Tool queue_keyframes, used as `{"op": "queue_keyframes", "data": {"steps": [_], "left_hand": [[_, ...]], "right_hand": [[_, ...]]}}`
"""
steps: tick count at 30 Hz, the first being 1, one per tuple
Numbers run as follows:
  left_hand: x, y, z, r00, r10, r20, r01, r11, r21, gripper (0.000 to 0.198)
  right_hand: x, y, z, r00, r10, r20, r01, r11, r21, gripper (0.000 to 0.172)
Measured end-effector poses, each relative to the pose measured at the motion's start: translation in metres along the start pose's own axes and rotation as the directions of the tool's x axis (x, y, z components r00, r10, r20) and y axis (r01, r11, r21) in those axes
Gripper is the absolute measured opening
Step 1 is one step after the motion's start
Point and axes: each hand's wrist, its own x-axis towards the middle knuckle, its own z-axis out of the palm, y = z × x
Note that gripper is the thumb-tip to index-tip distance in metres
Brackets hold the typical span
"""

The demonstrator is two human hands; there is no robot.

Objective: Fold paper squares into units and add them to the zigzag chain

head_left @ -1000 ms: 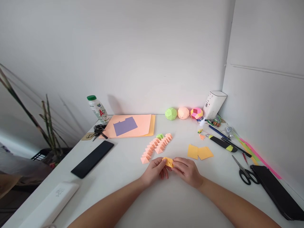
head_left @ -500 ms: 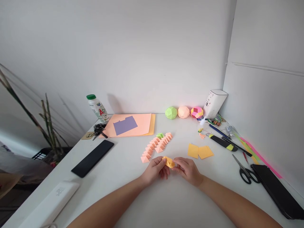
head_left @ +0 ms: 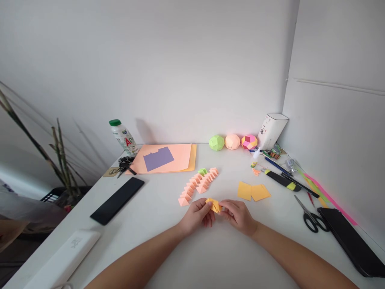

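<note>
Between my hands is a folded piece of yellow-orange paper [head_left: 214, 205], held just above the white table. My left hand [head_left: 197, 213] pinches its left side between thumb and fingers. On the other side, the fingertips of my right hand [head_left: 238, 214] are closed on the paper's right edge. Beyond my left hand stand two rows of folded peach paper pieces [head_left: 187, 192], with a green folded piece [head_left: 202, 171] by them. Several yellow-orange paper squares [head_left: 260, 192] lie flat beyond my right hand.
Peach sheets [head_left: 183, 156] with a purple piece [head_left: 159, 159] lie at the back left, near a bottle [head_left: 124, 138]. Three paper balls [head_left: 232, 142] line the wall. A utility knife [head_left: 281, 180], scissors [head_left: 313, 218] and black case [head_left: 350, 241] lie right; a black phone [head_left: 118, 200] left.
The folded yellow-orange paper has shifted shape slightly at its right side, under my right fingertips. Both hands stay in nearly the same place.
</note>
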Motion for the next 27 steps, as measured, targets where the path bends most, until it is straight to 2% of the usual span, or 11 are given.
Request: {"op": "queue_keyframes", "data": {"steps": [5, 8, 10, 13, 15, 18, 22, 27], "left_hand": [[-0.001, -0.002, 0.000, 1.000, 0.016, -0.014, -0.015, 0.999, 0.033, 0.036], [-0.001, -0.002, 0.000, 1.000, 0.011, 0.017, -0.012, 0.998, 0.057, 0.035], [-0.002, -0.001, 0.000, 0.999, 0.002, 0.039, -0.005, 0.997, 0.074, 0.036], [-0.003, 0.001, 0.000, 0.999, -0.001, 0.046, -0.003, 0.996, 0.091, 0.037], [-0.004, 0.001, 0.001, 1.000, 0.003, 0.026, -0.006, 0.995, 0.104, 0.039], [-0.005, 0.001, 0.002, 1.000, 0.005, -0.018, -0.003, 0.994, 0.106, 0.040], [-0.003, 0.000, 0.001, 0.999, 0.000, -0.042, 0.004, 0.996, 0.088, 0.042], [0.000, 0.000, -0.004, 0.999, -0.020, -0.027, 0.021, 0.999, 0.034, 0.041]], "right_hand": [[0.000, -0.001, 0.001, 0.998, -0.020, 0.063, 0.014, 0.996, 0.087, 0.019], [0.002, -0.005, 0.001, 0.995, 0.001, 0.102, -0.020, 0.983, 0.181, 0.013], [0.003, -0.009, 0.002, 0.992, 0.043, 0.122, -0.076, 0.958, 0.276, 0.016], [0.002, -0.012, 0.005, 0.973, 0.170, 0.154, -0.218, 0.897, 0.385, 0.018], [0.000, -0.012, 0.007, 0.948, 0.253, 0.192, -0.313, 0.847, 0.431, 0.018], [-0.003, -0.009, 0.009, 0.924, 0.297, 0.240, -0.379, 0.795, 0.474, 0.017], [-0.004, -0.009, 0.010, 0.935, 0.269, 0.230, -0.347, 0.825, 0.445, 0.018], [-0.002, -0.012, 0.008, 0.975, 0.154, 0.159, -0.194, 0.939, 0.284, 0.010]]}}
